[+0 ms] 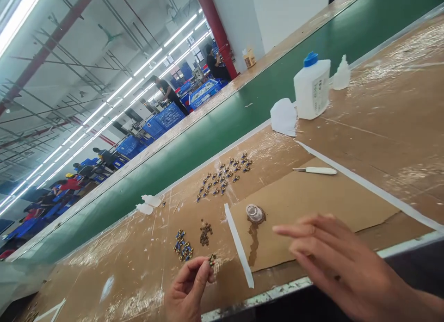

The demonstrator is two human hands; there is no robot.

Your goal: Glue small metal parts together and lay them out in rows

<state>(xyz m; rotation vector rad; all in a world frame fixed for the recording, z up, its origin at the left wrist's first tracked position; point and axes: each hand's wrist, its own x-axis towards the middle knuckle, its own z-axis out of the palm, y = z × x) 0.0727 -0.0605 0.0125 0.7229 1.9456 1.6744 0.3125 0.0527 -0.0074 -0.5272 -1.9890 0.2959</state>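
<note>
Low in the middle, my left hand (190,289) pinches a small multicoloured part (212,260) between thumb and forefinger; its exact kind is too small to make out. My right hand (342,262) hovers over the front of the cardboard sheet (305,197), fingers stretched out, nothing seen in them. A small round dish (255,213) with a wet streak beside it lies left of that hand. Just beyond my left hand are a heap of blue and yellow pieces (183,244) and a pile of small brown pieces (206,233).
Rows of small blue and yellow pieces (222,178) stand farther back. A white-handled knife (317,170) lies on the cardboard. Behind are a blue-capped bottle (312,90), a dropper bottle (342,74) and white paper (283,117). A green conveyor belt (222,127) runs beyond; people work in the distance.
</note>
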